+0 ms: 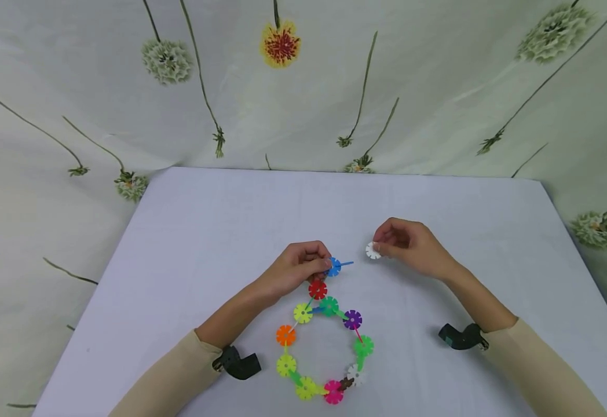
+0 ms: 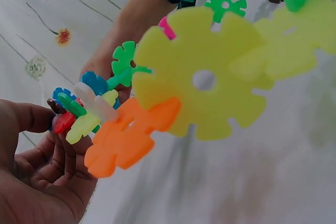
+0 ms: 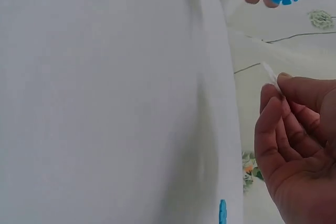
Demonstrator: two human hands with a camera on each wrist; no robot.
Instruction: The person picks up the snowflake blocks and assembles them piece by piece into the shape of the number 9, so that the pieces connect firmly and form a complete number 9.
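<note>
A ring of colourful interlocking notched plastic discs (image 1: pixel 285 335) hangs beneath my left hand (image 1: pixel 303 262), which pinches its top end. Beside those fingertips, a blue disc (image 1: pixel 333 267) has a second blue disc seen edge-on slotted into it, pointing right. A red disc (image 1: pixel 318 289) comes just below the hand. In the left wrist view, a yellow disc (image 2: pixel 163 61) and an orange disc (image 2: pixel 126 137) fill the foreground. Between thumb and fingers, my right hand (image 1: pixel 413 246) holds a single white disc (image 1: pixel 370 251), apart from the blue discs. The right wrist view shows this white disc (image 3: pixel 270 72) edge-on.
Under the hands is a table with a plain white cover (image 1: pixel 220 214). Behind it hangs a flower-printed cloth (image 1: pixel 314 104). A black wrist camera (image 1: pixel 238 364) sits on the left wrist, another black camera (image 1: pixel 461 337) on the right. A blue piece (image 3: pixel 222 212) shows at the right wrist view's bottom edge.
</note>
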